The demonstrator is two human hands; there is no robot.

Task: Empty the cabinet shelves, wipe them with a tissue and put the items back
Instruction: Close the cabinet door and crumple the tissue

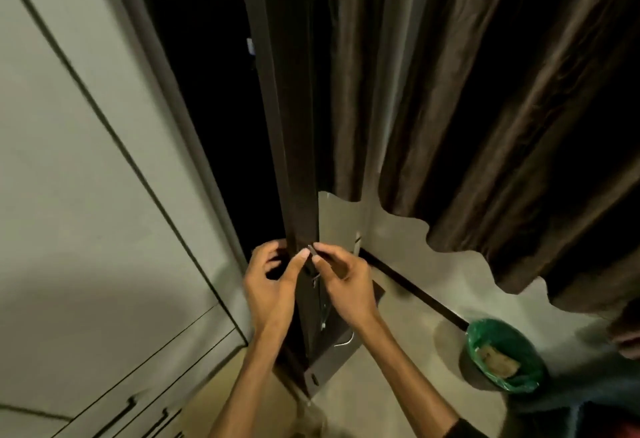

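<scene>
Landmark: dark cabinet door (300, 195), seen edge-on at centre. Left of it, pale closed cabinet panels (86, 195). Left hand (273, 285) curls around the door's left edge and grips it. Right hand (343, 285), just right of the edge, pinches a small dark object (317, 254), too blurred to identify. Further right: brown curtain (485, 108); below, green-lined bin (502, 356) on floor.

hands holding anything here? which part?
Right hand pinches a small dark thin object at its end; what it is cannot be told. Left hand fingers curl at the dark cabinet door edge.
</scene>
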